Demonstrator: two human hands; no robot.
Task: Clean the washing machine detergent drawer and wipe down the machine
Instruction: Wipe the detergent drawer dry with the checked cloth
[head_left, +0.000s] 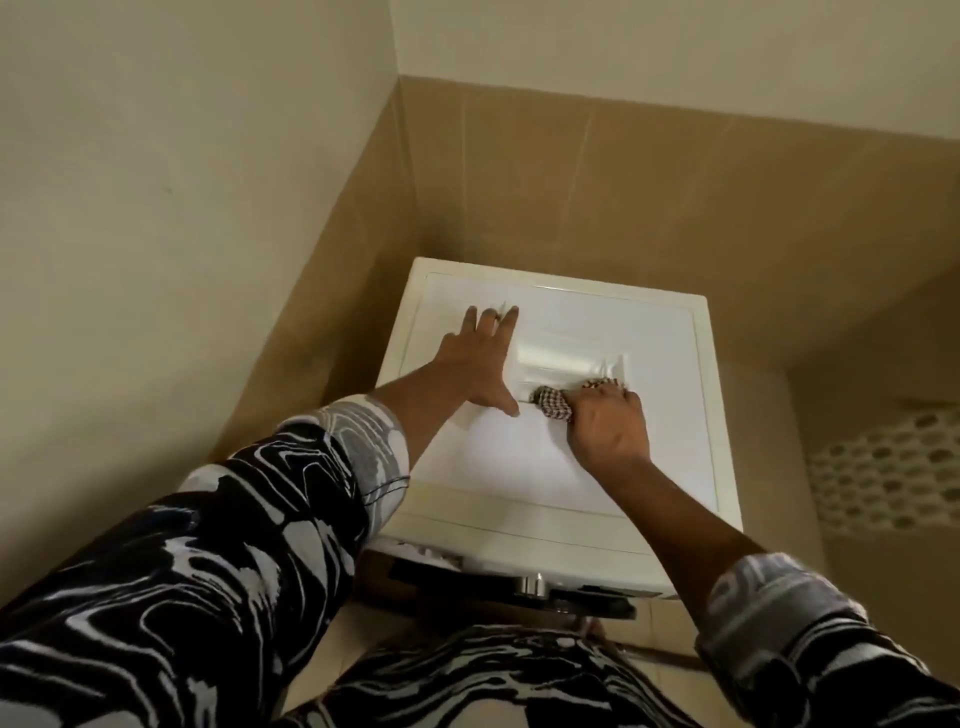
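Left hand (475, 364): arm extended, palm flat on the washer (670, 415) top, fingers spread, thumb angled toward the cloth (553, 404). Right hand (608, 426): arm extended, fingers curled, gripping the checked cloth, pressing it at the near edge of a white tray (566, 358) lying on the lid centre.

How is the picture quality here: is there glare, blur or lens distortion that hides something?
Head view: the machine top is overexposed near its middle, so the white surface loses detail around the cloth; the wide lens bends the walls and stretches the sleeves at the bottom; the whole frame is slightly soft; the front below the top's edge lies in dark shadow. Both the left hand and right hand stay readable.
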